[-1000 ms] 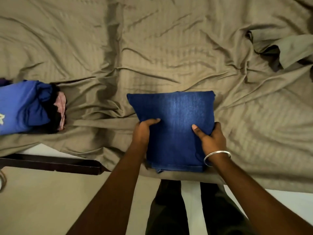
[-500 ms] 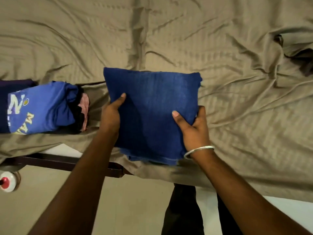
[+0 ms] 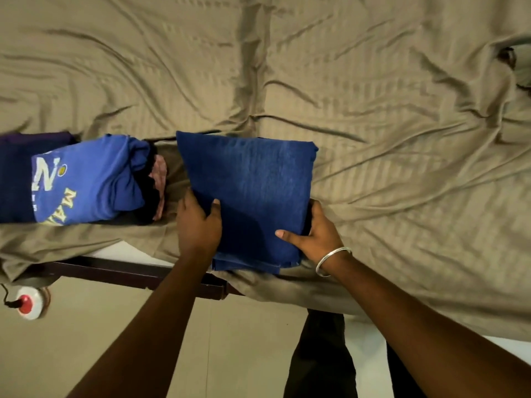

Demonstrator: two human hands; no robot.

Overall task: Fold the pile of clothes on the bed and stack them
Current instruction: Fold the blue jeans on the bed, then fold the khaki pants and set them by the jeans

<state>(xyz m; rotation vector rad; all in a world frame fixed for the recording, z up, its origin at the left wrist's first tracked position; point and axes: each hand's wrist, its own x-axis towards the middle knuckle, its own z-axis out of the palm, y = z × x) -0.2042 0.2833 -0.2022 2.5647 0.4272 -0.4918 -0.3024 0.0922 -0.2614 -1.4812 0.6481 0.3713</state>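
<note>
Across a rumpled olive bedsheet (image 3: 373,139), folded blue jeans (image 3: 253,191) near bed's front edge, stack of folded clothes (image 3: 86,179) just to its left w/ blue printed tee on top, left hand (image 3: 198,228) & right hand (image 3: 316,239) each holding jeans' sides, thumbs on top, silver bangle (image 3: 330,261) on right wrist.

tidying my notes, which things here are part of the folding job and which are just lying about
Job: folded blue jeans held by left hand and right hand; stack of folded clothes; bed sheet.
Lying about: red-topped round object on floor; bed frame.
</note>
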